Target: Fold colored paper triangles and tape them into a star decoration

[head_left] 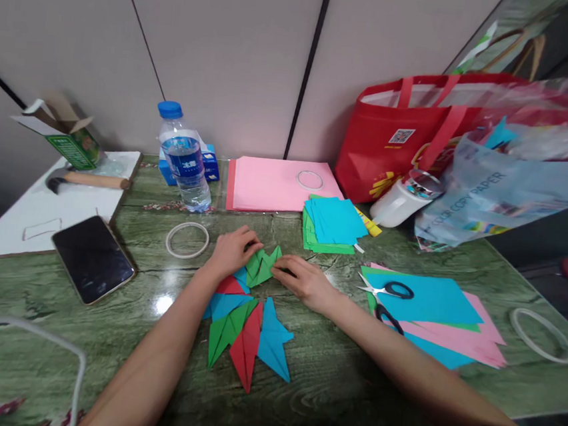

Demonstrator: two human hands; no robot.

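Between my two hands lies a folded green paper piece (260, 268) with pointed tips. My left hand (234, 252) pinches its left side, the fingers closed on it. On the opposite edge, my right hand (305, 281) grips the same piece between thumb and fingers. Just below, folded pieces fan out in a partial ring: a blue paper piece (274, 338), a red paper piece (247, 347) and another green paper piece (230, 328). More blue and red folds run up beneath my left hand, which partly hides them.
Scissors (381, 291) rest on coloured sheets (436, 301) at right. Square papers (336, 221) and pink sheets (271, 184) lie behind. A water bottle (184, 163), tape roll (187, 240), phone (93, 258) and hammer (93, 180) are leftward. A red bag (372, 128) stands at back right.
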